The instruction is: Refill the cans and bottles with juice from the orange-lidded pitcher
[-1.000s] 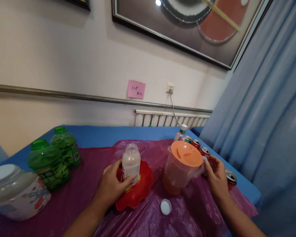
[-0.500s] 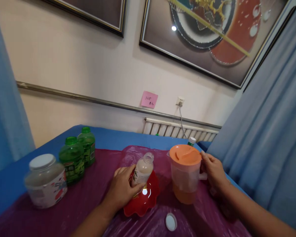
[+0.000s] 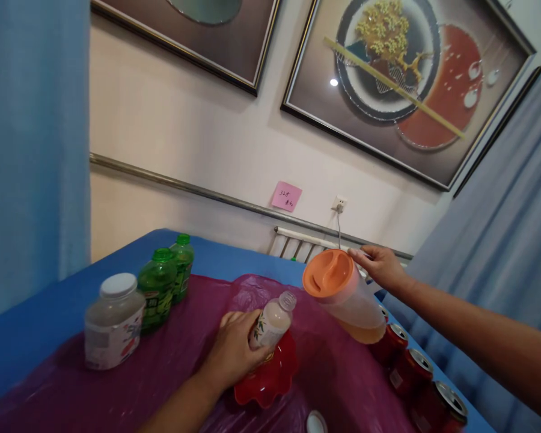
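Note:
My left hand (image 3: 241, 346) is wrapped round a small clear bottle (image 3: 273, 322) with a printed label and an uncapped mouth, tilted to the right above a red scalloped dish (image 3: 277, 379). My right hand (image 3: 381, 264) grips the handle of a translucent pitcher (image 3: 349, 304) with an orange lid (image 3: 329, 273). The pitcher is raised and tipped to the left, its lid toward the bottle but apart from it. Amber liquid lies low in the pitcher. A white cap (image 3: 316, 423) is near the bottom edge, partly cut off.
Several red cans (image 3: 410, 370) line the right side. At the left stand a white-lidded jar (image 3: 114, 328) and two green bottles (image 3: 157, 288). Purple plastic sheeting (image 3: 175, 373) covers part of the blue table (image 3: 220, 258). Behind are a wall rail and a radiator.
My right hand has raised the pitcher and tipped it left, from upright. The red cans now show at the right. The view has shifted; my left hand still holds the bottle over the dish.

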### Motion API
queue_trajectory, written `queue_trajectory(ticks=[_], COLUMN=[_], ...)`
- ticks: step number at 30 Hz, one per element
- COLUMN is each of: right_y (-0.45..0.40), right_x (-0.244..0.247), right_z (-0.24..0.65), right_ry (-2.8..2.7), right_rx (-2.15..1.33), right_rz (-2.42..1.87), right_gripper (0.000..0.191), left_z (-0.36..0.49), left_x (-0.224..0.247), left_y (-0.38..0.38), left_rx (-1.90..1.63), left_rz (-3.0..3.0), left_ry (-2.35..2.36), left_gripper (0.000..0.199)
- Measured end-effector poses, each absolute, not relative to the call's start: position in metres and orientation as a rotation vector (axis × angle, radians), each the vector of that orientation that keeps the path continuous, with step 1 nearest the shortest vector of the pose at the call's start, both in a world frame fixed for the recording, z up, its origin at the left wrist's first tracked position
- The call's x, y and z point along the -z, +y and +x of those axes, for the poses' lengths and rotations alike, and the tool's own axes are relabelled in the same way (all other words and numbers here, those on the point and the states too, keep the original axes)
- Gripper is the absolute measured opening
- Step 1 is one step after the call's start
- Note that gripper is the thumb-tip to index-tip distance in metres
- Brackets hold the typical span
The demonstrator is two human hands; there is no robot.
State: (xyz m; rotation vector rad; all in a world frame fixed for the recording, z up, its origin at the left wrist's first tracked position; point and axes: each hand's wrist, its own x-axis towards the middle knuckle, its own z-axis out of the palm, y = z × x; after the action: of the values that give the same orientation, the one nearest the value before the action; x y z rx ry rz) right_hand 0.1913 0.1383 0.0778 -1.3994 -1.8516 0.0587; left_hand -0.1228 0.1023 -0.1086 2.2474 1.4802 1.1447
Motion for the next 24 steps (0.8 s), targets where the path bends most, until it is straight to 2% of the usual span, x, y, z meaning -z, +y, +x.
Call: queue_trajectory(ticks=[10, 15, 24], right_y=[0.149, 0.149, 0.157], right_x=[-0.083, -0.084, -0.087], right_z=[0.174, 0.168, 0.168], right_ry=[-2.006, -2.050, -2.092], right_rx=[-0.026, 0.028, 0.095], right_rz=[-1.380, -1.391, -1.388], right_gripper=[0.062, 0.063, 0.065], left_z=[-0.124, -0.124, -0.124], left_x=[0.110, 0.109, 0.112], left_y=[0.103, 0.101, 0.104], left_rx=[-1.049, -1.020, -0.950], left_rz=[2.195, 2.187, 2.146], left_ry=[1.503, 1.476, 1.483], left_gripper=[0.054, 0.043, 0.056])
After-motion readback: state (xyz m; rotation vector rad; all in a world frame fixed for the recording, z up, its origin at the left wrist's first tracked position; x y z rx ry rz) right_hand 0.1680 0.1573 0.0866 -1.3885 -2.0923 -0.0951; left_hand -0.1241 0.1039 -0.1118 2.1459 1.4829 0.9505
